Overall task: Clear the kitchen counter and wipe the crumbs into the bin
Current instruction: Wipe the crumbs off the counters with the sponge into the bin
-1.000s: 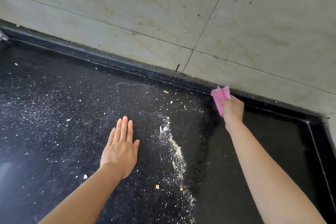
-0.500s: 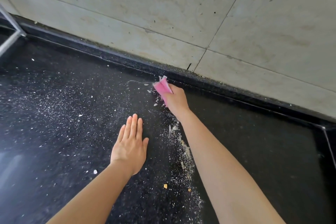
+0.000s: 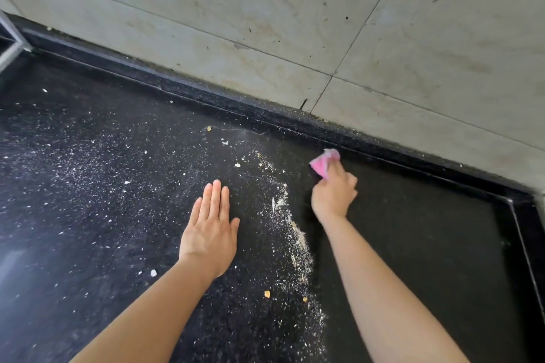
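Right hand (image 3: pixel 333 194) fingers gripping pink cloth (image 3: pixel 323 163), left hand (image 3: pixel 211 230) flat, fingers straight, on counter (image 3: pixel 88 186).

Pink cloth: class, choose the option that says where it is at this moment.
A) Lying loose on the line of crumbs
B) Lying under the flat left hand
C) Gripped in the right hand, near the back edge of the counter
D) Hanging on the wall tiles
C: the right hand grips the pink cloth near the back edge of the black counter, while the left hand lies flat and holds nothing.
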